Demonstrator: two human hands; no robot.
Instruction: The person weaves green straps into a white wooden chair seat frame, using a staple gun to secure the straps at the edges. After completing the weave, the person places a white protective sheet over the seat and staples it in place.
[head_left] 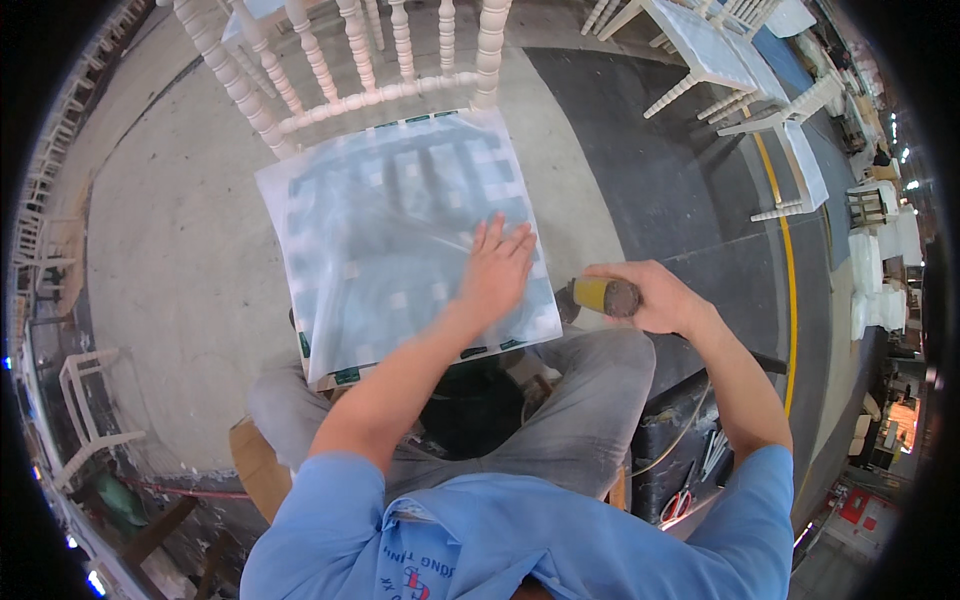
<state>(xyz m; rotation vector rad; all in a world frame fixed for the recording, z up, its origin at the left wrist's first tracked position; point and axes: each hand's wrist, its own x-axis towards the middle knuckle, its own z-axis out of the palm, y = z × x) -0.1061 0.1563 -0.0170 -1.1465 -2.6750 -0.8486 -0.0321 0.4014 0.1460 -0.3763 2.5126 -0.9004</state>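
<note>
A pale, unpainted-looking chair with a spindle back (pixel 352 100) stands before my knees. Over its seat lies a translucent white sheet (pixel 350 270), with a woven strap pattern and green-edged bands showing beneath it. My left hand (pixel 497 267) rests flat on the right part of the sheet, fingers spread and holding nothing. At the seat's right edge, my right hand (pixel 655 295) grips a staple gun (pixel 592 294) with a yellow body and a dark round cap. The gun's nose is near the sheet's edge; whether it touches cannot be seen.
Right of my leg is a dark box-like stand (pixel 665 430) with a thin hose (pixel 690 430) and red-handled scissors (pixel 677 503). White chairs (pixel 715 55) stand at the far right. A small white frame (pixel 90 410) is at the left. A yellow line (pixel 787 290) crosses the floor.
</note>
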